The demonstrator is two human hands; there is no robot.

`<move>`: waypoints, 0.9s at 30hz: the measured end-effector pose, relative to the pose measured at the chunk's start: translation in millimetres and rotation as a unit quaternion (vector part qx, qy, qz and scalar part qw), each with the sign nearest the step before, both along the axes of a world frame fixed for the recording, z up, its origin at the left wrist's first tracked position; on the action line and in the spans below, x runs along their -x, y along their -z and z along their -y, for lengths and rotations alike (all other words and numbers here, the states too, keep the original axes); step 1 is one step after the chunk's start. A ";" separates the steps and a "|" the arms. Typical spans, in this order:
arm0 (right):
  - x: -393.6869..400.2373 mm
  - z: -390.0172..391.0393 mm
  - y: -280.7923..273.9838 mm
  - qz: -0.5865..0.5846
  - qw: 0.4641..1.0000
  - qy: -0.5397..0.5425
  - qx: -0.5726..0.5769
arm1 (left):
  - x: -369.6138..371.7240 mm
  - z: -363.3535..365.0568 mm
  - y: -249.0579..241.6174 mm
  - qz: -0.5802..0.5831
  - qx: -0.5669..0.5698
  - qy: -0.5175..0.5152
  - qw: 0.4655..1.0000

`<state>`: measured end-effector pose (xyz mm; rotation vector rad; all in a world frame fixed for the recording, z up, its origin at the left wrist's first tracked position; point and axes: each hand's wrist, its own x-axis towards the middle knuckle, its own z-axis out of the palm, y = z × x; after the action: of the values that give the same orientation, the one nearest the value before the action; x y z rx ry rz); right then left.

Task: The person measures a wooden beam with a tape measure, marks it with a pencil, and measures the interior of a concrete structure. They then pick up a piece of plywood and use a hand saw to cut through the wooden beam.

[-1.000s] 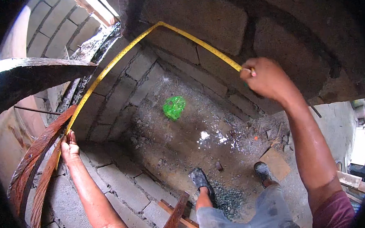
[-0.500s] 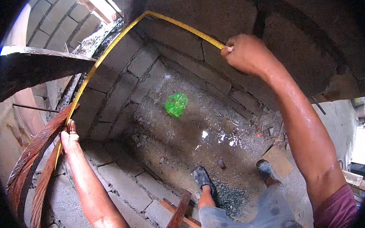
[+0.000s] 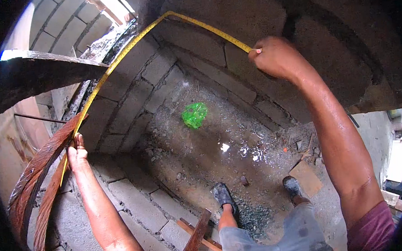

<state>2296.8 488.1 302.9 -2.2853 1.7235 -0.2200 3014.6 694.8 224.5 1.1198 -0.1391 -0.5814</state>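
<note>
Block wall (image 3: 131,102) filling the upper and left of the frame, turning a corner at the top centre, courses rough and unplastered. Dirt floor (image 3: 211,138) below in the middle, littered with rubble and a green plastic bag (image 3: 194,115) lying loose, well apart from both feet. Curved rusty metal strips (image 3: 40,175) leaning along the lower left against the blocks. Yellow tape measure (image 3: 116,62) stretched from lower left up to the corner at top centre, then bent down to the upper right, pulled taut so as to follow both wall faces. Right hand (image 3: 277,58) at upper right, closed around the tape's end, pressed near the wall to keep the line tight. Left hand (image 3: 76,152) at lower left, fingers pinching the tape against the metal strip. Tape markings too small to read; no brand visible anywhere.
</note>
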 end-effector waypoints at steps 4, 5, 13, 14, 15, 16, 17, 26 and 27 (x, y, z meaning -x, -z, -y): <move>-2.4 0.6 1.1 0.021 1.000 0.018 -0.014 | -1.6 -1.0 -2.5 -0.019 0.004 0.007 1.000; -2.9 3.4 4.9 0.022 0.999 0.020 -0.021 | -2.8 -1.4 -2.0 -0.013 0.002 0.008 1.000; -16.5 5.3 16.1 0.021 0.999 0.025 -0.027 | -1.6 -3.0 -1.9 -0.019 0.007 0.002 1.000; -18.3 6.3 18.7 0.036 0.999 0.035 -0.018 | -2.7 -3.4 -1.8 -0.025 0.013 0.003 1.000; -20.2 7.7 21.2 0.051 0.998 0.045 -0.009 | -3.6 -4.2 -1.8 -0.024 0.013 0.002 1.000; -21.5 9.9 24.3 0.052 0.998 0.045 -0.009 | -6.1 -4.7 -0.9 -0.025 0.013 0.011 1.000; -22.4 12.7 27.4 0.053 0.997 0.047 -0.003 | -8.7 -5.6 0.2 -0.025 0.013 0.019 0.999; -24.1 23.3 36.4 0.028 0.999 0.032 0.005 | 5.8 -2.8 -3.1 0.020 -0.014 0.002 1.000; -23.3 25.7 38.4 0.028 0.999 0.027 0.004 | 6.4 -3.5 -3.4 0.020 -0.014 0.002 1.000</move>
<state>2320.2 462.4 264.5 -2.2182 1.7621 -0.2986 3008.2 698.3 228.0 1.1601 -0.1684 -0.5659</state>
